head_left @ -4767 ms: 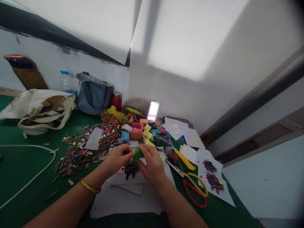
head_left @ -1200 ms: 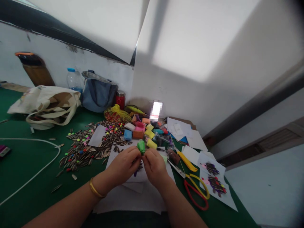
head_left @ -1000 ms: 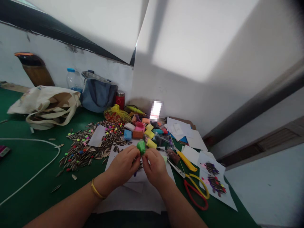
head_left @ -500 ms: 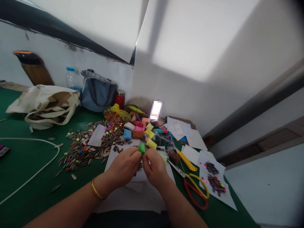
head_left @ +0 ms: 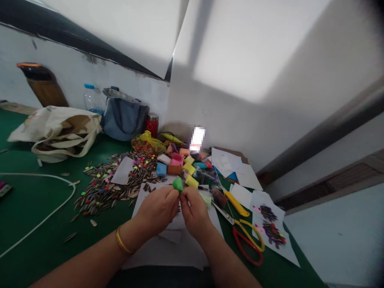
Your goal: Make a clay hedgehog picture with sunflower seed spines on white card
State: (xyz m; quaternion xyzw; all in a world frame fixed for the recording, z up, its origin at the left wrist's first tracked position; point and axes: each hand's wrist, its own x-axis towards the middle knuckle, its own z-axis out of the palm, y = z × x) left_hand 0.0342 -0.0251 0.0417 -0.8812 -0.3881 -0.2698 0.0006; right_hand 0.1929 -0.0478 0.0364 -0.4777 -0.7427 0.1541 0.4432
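Note:
Between my two hands is a packet of green modelling clay [head_left: 178, 184], its lump showing above the fingertips. My left hand [head_left: 159, 206], with a gold bangle at the wrist, is closed in a pinch on the packet. My right hand [head_left: 194, 207] pinches it from the other side, touching or nearly touching the left. Below them lies white paper [head_left: 168, 254], with several dark seeds partly hidden by the fingers. Just beyond are more clay packets: yellow [head_left: 191, 182], brown [head_left: 174, 169] and blue [head_left: 161, 169].
Striped sunflower seeds [head_left: 103, 196] mixed with coloured balls spread at left. Scissors [head_left: 247, 242] and a yellow cutter [head_left: 236, 203] lie at right, beside seed-decorated papers [head_left: 273, 232]. A white cloth bag [head_left: 60, 124], blue bag [head_left: 124, 118] and red flask [head_left: 152, 125] stand along the wall.
The green clay packet has turned slightly and shows more of its lump above my fingers. Both hands have shifted only a little and keep their pinch.

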